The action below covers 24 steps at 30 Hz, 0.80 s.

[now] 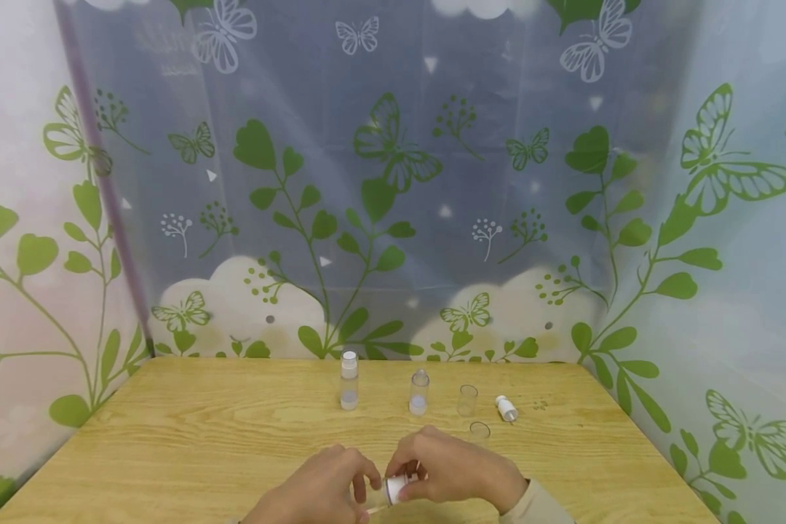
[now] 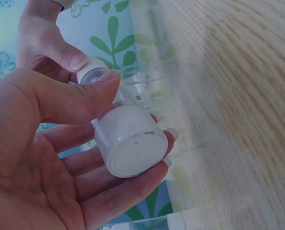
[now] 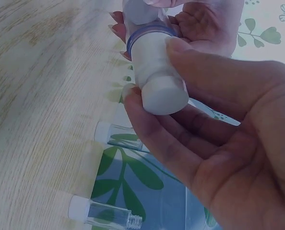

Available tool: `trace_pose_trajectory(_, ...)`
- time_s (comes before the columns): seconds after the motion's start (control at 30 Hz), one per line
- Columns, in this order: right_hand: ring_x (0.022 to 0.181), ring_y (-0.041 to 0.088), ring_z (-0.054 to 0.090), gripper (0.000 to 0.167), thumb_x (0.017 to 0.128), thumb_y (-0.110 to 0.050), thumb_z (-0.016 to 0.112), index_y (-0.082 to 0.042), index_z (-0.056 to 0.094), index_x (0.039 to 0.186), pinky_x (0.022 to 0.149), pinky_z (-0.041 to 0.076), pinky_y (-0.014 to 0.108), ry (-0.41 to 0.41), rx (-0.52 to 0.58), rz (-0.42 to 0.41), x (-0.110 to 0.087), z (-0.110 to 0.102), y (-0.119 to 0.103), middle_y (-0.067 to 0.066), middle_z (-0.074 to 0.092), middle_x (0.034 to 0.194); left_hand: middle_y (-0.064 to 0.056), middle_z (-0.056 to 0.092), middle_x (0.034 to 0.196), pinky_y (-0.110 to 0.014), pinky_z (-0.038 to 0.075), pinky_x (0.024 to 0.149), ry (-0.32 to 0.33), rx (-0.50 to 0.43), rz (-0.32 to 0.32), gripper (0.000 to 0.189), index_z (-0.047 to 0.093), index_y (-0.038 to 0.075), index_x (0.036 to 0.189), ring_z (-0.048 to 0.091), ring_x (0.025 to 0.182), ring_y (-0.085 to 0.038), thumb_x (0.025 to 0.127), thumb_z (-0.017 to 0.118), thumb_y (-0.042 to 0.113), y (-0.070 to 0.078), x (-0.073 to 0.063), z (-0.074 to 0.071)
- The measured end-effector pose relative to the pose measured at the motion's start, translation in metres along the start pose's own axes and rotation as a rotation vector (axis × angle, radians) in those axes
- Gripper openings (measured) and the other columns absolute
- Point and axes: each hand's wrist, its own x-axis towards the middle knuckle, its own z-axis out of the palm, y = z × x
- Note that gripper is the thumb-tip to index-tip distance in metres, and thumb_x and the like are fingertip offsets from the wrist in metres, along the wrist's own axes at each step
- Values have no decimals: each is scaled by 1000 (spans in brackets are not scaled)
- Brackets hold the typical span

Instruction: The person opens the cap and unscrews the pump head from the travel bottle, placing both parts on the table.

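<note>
In the left wrist view, a clear bottle with a white base [image 2: 130, 143] lies tilted between the thumb and curled fingers of my left hand [image 2: 46, 139]. My right hand [image 3: 214, 110] pinches the white pump head [image 3: 157, 57] at the bottle's other end, its thumb on one side and fingers on the other. The pump head sits at the bottle's neck; how tightly it is seated cannot be told. In the head view my left hand [image 1: 324, 486] and right hand [image 1: 455, 466] meet low over the table's near part.
Behind the hands on the wooden table [image 1: 223, 422] stand a bottle with a white pump [image 1: 349, 382] and a bottle with a bare neck [image 1: 418, 393]. To their right are a clear cap [image 1: 468, 402], another clear cap [image 1: 479, 431] and a loose white pump head [image 1: 506, 409] lying down.
</note>
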Motion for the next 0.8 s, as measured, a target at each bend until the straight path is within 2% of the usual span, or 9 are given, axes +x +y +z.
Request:
trace_pose_trajectory(0.27, 85, -9, 62, 18, 92, -12, 77, -10, 77, 110, 75, 55, 13, 10, -11, 11, 1, 0, 1, -4, 74, 100, 3, 76, 80, -20, 49, 64, 6, -2, 3, 31, 78, 11, 104, 60, 72, 1, 74, 84, 5, 0, 0, 0)
trace_pose_trajectory(0.57, 95, -2, 69, 23, 105, -17, 59, -7, 74, 120, 78, 55, 13, -4, 15, 30, 1, 1, 4, 4, 77, 114, 5, 74, 80, -20, 50, 63, 22, 2, 15, 32, 78, 11, 104, 61, 71, 1, 73, 85, 5, -1, 0, 0)
trace_pose_trajectory(0.8, 73, 0, 69, 33, 112, -20, 43, -6, 72, 121, 73, 55, 15, -81, 177, 76, 0, 1, 8, 7, 77, 96, 1, 76, 81, -19, 51, 62, 12, -28, 21, 31, 78, 9, 105, 61, 69, 2, 74, 84, 4, -1, 0, 0)
